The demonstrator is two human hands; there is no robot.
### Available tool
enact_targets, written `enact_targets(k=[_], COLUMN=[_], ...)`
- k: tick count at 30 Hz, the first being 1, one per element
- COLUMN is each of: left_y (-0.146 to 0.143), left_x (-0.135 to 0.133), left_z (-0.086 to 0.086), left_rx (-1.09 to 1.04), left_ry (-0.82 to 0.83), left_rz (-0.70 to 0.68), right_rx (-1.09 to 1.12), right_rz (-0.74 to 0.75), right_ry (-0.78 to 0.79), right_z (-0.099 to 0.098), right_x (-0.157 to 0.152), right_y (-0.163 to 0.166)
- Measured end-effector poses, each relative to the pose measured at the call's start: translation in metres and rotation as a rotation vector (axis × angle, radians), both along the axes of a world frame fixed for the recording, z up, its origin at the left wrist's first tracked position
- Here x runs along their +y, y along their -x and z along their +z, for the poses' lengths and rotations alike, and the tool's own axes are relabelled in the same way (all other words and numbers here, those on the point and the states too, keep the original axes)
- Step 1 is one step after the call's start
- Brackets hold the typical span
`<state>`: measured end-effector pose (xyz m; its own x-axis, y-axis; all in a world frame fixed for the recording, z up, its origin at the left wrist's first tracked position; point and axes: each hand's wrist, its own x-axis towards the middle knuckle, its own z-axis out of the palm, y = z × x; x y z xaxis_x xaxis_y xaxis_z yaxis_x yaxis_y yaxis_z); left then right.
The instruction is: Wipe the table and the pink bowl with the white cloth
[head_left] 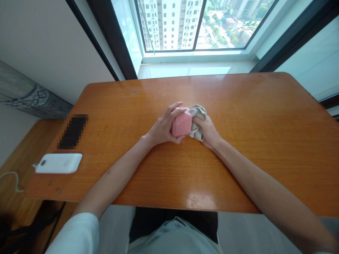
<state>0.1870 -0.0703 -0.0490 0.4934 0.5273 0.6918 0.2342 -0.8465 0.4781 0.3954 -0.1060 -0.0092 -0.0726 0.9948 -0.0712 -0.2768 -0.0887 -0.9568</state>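
Near the middle of the wooden table, my left hand [171, 123] is wrapped around a small pink object [182, 124] with flat, angled, glossy faces; I cannot tell exactly what it is. Its fingers lie over the top and the thumb supports it from below. A crumpled light grey cloth [197, 118] is bunched in my right hand [209, 132], thumb on the near side. The cloth touches the pink object's right side. The right fingers are mostly hidden behind the cloth.
The brown wooden table [251, 141] has rounded corners. On its left lie a white flat device [59, 163] with a cable and a dark pixelated rectangle [72, 131]. Behind the far edge is a window [196, 24], with a curtain [34, 91] to the left.
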Motion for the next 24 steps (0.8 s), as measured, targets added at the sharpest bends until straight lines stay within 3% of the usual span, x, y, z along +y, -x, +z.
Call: enact_targets(k=[7,15,19,24], left_y=[0.001,0.007,0.006,0.006], left_x=[0.008,0.011,0.010,0.009], left_z=[-0.001,-0.003,-0.003,0.002], left_rx=[-0.078,-0.086,-0.062,-0.058], left_ry=[0.028,0.155,0.080,-0.126], left_rz=[-0.073,-0.164,-0.137,-0.106], right_rx=[-0.164,-0.331,-0.322,-0.215], right_rz=[0.243,0.156,0.133,0.121], right_ry=[-0.040,-0.559,-0.512,-0.326], right_z=[-0.009,-0.008,-0.010,-0.016], right_x=[-0.006,-0.005,-0.003,0.001], right_y=[-0.011,0.000,0.000,-0.004])
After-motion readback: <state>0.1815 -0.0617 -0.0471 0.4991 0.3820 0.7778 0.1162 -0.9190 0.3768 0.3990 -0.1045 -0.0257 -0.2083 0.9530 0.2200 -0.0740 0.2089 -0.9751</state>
